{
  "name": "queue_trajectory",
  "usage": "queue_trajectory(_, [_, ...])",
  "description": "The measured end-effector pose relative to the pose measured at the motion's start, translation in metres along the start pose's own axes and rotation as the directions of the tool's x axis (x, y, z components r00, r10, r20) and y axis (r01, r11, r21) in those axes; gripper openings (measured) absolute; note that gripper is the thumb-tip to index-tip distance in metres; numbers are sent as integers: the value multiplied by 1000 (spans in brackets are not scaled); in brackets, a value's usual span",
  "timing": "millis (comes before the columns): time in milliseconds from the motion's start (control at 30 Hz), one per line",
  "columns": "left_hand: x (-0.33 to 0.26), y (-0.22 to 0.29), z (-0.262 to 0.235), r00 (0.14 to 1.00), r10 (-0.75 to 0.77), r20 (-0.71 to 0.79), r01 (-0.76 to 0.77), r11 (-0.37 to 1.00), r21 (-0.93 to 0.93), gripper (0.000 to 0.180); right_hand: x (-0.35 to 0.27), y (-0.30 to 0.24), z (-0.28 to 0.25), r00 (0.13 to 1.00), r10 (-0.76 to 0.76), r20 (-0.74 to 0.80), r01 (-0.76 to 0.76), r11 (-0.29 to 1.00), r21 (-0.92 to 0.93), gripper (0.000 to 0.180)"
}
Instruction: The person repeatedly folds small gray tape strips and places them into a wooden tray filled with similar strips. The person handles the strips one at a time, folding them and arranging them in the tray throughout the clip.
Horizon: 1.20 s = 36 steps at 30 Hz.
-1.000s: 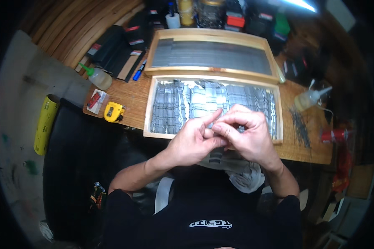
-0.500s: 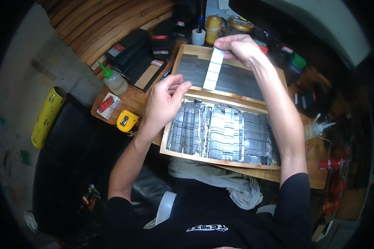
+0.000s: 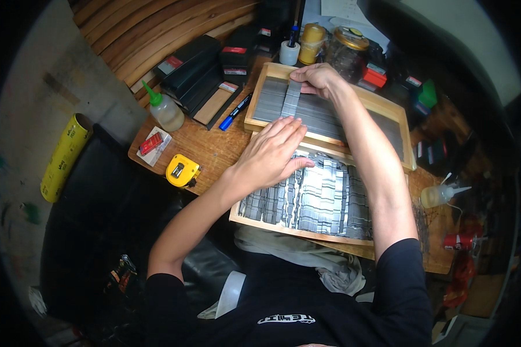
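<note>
A person seated at a cluttered wooden desk (image 3: 214,151) sets a grey strip (image 3: 291,98) into the far wooden tray (image 3: 388,107), which lies just beyond a near wooden tray (image 3: 283,226) and serves here as the landmark. The right hand (image 3: 318,79) reaches across to the tray's far-left rim and pinches the strip's far end between thumb and fingers. It seems to be steering that end into line with the flat rows already packed there. The left hand (image 3: 272,151), fingers spread and flat, bears down on the strip's near end at the tray's near rim, apparently so that it lies level and does not lift.

The near tray, touching the landmark's near side, holds a looser, shinier jumble of the same grey pieces, within easy reach of both hands. Left of the far tray lie a blue marker (image 3: 235,111) and stacked black boxes (image 3: 202,69). Further left stands a clear squeeze bottle with a green tip (image 3: 163,110). A yellow tape measure (image 3: 182,170) and a small red-and-white packet (image 3: 153,144) rest near the desk's left edge. Beyond the far rim stand jars (image 3: 344,49) and a white cup of pens (image 3: 289,51). To the tray's right a second squeeze bottle (image 3: 440,194) lies tipped over, with a red can (image 3: 460,241) on its near side.
</note>
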<state>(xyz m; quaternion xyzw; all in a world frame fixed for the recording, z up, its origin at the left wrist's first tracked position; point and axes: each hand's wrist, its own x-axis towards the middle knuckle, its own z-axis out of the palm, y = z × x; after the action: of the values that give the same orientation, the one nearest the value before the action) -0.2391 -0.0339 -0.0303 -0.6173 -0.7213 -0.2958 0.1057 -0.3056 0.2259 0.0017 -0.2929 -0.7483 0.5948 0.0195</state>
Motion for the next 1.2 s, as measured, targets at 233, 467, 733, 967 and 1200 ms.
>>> queue_trajectory(233, [13, -11, 8, 994, -63, 91, 54, 994, 91, 71, -3, 2, 10, 990, -71, -123, 52, 988, -149, 14])
queue_trajectory(467, [14, -9, 2, 982, -130, 138, 119, 990, 80, 71, -44, -10, 15, 860, -417, -295, 171, 780, -603, 29])
queue_trajectory(733, [15, -13, 3, 989, -139, 53, 135, 988, 75, 64, -57, -5, 7, 999, -26, 18, 31, 941, -337, 27])
queue_trajectory(967, [15, -20, 3, 993, -117, 7, 116, 989, 95, 61, -47, -13, 18, 995, -24, 92, 73, 820, -568, 40])
queue_trajectory(1200, [19, -22, 2, 992, -119, 45, 115, 991, 74, 55, -47, -29, 39, 957, -63, 282, 122, 973, -197, 39])
